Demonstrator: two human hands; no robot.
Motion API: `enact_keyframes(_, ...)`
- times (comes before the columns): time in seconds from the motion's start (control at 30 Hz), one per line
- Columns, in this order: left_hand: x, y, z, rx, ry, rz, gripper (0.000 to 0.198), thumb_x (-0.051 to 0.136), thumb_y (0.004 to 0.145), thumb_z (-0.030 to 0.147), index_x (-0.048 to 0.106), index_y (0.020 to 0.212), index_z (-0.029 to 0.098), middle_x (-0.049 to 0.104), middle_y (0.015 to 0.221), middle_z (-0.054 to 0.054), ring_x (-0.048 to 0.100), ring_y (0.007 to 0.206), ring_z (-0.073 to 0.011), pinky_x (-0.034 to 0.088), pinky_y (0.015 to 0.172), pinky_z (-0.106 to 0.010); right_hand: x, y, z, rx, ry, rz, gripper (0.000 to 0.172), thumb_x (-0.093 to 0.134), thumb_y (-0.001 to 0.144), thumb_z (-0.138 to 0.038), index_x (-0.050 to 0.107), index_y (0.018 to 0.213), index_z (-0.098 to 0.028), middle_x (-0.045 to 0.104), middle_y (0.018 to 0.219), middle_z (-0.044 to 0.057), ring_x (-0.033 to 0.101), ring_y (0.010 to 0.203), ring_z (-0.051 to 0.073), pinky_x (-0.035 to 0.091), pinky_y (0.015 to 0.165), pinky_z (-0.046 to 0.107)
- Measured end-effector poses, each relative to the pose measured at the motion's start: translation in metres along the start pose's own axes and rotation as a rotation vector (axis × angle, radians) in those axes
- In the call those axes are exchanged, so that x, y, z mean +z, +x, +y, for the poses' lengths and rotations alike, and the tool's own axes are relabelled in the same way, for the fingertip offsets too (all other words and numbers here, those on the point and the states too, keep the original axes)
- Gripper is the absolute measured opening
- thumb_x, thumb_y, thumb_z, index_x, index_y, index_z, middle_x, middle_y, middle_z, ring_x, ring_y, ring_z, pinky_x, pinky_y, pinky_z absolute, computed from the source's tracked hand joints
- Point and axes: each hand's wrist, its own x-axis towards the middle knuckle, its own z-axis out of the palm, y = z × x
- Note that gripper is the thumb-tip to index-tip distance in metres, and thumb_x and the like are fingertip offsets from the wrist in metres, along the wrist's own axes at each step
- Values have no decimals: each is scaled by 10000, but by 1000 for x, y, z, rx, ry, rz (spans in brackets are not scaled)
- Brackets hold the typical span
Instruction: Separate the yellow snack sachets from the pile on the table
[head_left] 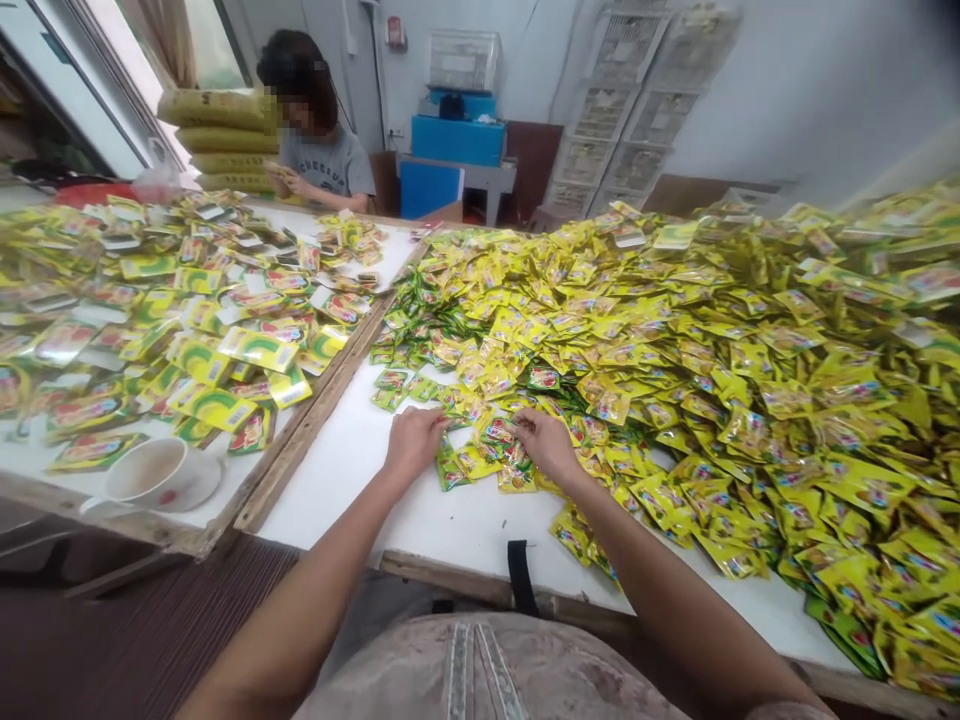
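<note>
White bench [352, 480] lay bare between its wooden left edge [315, 425] and the left hand [415, 442], while a yellow heap [750, 380] crowded the right side. Left hand and right hand [546, 445] set bent fingers [433, 425] on a cluster of sachets [491, 452] near the front edge [450, 588]. Whether they gripped any could not be told.

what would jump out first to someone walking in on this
A huge heap of yellow sachets covers most of the white table ahead and to the right, with the left hand and right hand touching sachets at its near edge. The left table bears larger yellow packets and a cup at its near corner; a second person sits at the far end.
</note>
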Motion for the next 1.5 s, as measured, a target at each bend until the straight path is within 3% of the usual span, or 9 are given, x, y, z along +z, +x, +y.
enact_keyframes(0.13,-5,-12,-3,-10,-74,126,217,476,845,318,665,804,221,672,889,-69,560,883,-234,388,778,-325,-1,4,-9,-199,-88,58,148,555,748,-279,535,623,-203,596,697,32,518,725,186,374,692,299)
enact_keyframes(0.27,-11,-13,1,-218,-176,110,216,544,795,366,607,931,211,642,752,-27,578,710,-206,411,648,-301,-4,8,-19,-93,104,7,214,464,813,-352,444,647,-217,439,556,-29,401,531,138,326,538,252)
enact_keyframes(0.4,-12,-11,15,-117,-243,195,273,587,760,336,612,988,189,648,997,-83,576,932,-241,408,797,-330,-2,3,-29,-86,156,-60,215,461,807,-378,422,663,-223,404,546,-44,370,502,128,302,506,245)
enact_keyframes(0.57,3,-13,31,-181,-839,-110,308,703,627,419,623,805,180,566,564,27,513,520,-142,364,521,-251,10,-8,-45,-103,252,-167,167,474,783,-349,458,682,-217,448,560,-38,417,508,128,319,500,244)
enact_keyframes(0.67,12,-15,28,-349,-1131,-110,304,750,559,383,571,688,175,413,432,89,384,413,-86,268,451,-215,15,0,-46,28,327,-190,217,462,800,-406,457,699,-215,463,529,-46,443,470,129,342,478,242)
enact_keyframes(0.83,19,-17,17,-427,-1271,-12,333,771,516,361,585,704,159,510,518,63,430,471,-81,295,479,-204,10,48,-35,-100,-227,114,175,506,840,-325,556,903,-169,613,870,81,553,769,195,403,639,282)
enact_keyframes(1.0,27,-17,5,-427,-1252,77,329,758,562,342,554,757,174,336,425,124,283,399,-50,230,440,-187,16,77,-23,-201,-553,-22,109,656,730,-187,597,818,-159,584,956,123,502,925,246,380,715,304)
enact_keyframes(1.23,26,-17,-5,-409,-1099,196,255,723,586,333,567,708,173,491,500,73,425,454,-78,297,465,-195,11,34,-28,-121,-230,-101,202,502,839,-317,529,975,-171,594,842,45,507,671,157,383,602,261)
enact_keyframes(1.5,12,-27,16,-384,-1269,9,308,706,594,431,571,643,158,585,578,24,516,546,-107,395,556,-218,12,-11,-52,-67,303,-365,428,692,644,-310,485,1009,-225,576,944,2,531,863,159,401,683,244)
